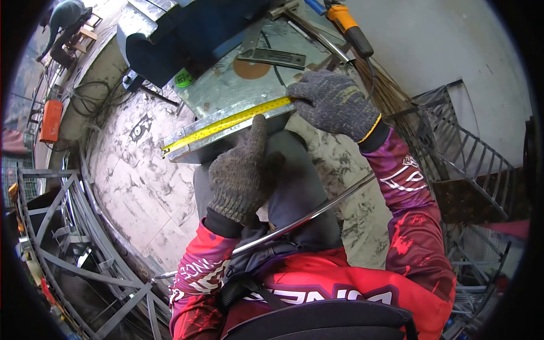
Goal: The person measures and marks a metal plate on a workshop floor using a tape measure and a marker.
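Observation:
A yellow tape measure blade (pixel 229 120) lies stretched along a grey metal bar (pixel 212 137) at the front edge of the metal work table (pixel 209 93). Its hooked end is at the bar's left end. My right hand (pixel 334 105), in a grey knit glove, is closed at the blade's right end; the tape's case is hidden there. My left hand (pixel 239 175), gloved too, points its index finger up at the blade's lower edge, with the other fingers curled and partly hidden. Near the table's back lie a metal square (pixel 273 57) and a brown disc (pixel 251 69).
A large blue vise (pixel 181 42) stands at the upper left of the table. An orange and black power tool (pixel 348 28) lies at the back right. Metal frames (pixel 85 266) fill the lower left. A chrome tube (pixel 309 216) crosses my lap. Far upper left, a person (pixel 68 22) bends over.

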Motion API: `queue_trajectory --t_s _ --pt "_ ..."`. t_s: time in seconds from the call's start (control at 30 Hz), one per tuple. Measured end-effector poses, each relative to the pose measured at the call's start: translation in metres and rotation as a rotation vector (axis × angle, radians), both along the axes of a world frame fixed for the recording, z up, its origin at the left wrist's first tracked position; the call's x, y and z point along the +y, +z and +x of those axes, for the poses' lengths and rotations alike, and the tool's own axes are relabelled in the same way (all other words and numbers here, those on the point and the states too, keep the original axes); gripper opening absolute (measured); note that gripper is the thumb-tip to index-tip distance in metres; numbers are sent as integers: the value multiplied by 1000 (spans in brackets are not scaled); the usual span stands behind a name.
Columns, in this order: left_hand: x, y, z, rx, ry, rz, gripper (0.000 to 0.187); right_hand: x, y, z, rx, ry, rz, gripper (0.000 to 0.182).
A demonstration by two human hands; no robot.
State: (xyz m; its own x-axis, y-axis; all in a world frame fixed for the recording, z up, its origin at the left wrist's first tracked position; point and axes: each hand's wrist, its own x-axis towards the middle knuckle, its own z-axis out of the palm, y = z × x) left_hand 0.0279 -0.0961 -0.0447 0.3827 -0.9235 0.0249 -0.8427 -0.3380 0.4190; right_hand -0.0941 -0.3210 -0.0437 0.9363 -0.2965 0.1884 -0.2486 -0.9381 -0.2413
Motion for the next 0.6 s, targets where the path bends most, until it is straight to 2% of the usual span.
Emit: queue_trajectory --t_s 0.23,0.33,0.43,0.5,0.6 --pt "-3 0 3 -18 -23 -31 76 -4 -9 2 -15 -11 -44 26" --pt "-4 5 3 85 -11 -46 76 0 -5 1 -9 -24 -36 26" --pt "-7 7 0 54 -17 -63 74 -1 -5 2 14 -26 -25 26" --pt "-11 8 0 24 -13 65 73 3 2 2 39 -29 -22 27" --pt "-10 1 1 -3 -50 -4 72 3 2 1 61 -32 -18 29"
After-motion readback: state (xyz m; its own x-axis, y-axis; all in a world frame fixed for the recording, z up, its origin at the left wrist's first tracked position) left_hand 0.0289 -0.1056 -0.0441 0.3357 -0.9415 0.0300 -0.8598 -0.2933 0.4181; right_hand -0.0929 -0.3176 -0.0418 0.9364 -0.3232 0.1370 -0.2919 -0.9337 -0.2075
